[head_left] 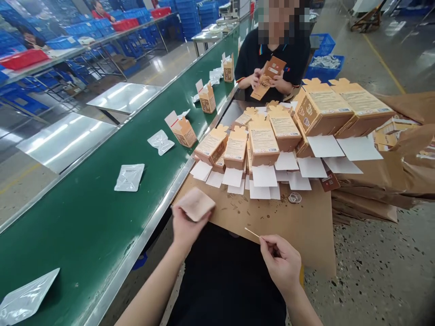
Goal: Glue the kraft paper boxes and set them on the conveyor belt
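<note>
My left hand (186, 228) grips a small brown cardboard box (196, 203), blurred by motion, over the near left corner of the cardboard-covered table (272, 224). Between the thumb and fingers of my right hand (281, 262) is a thin cotton swab (252, 232), its white tip pointing up and left. Beyond both hands stand stacked brown printed boxes (263, 142) with scalloped tabs and white flaps hanging toward me. A small clear round dish (294, 197) lies on the table in front of them.
Along my left runs a green conveyor belt (102, 226) with a metal edge, carrying silver pouches (129, 177) and open boxes (183, 131). Across the table a co-worker (272, 63) holds a flattened carton (268, 77). Brown paper wrapping (370, 190) and blue crates (324, 65) are at right.
</note>
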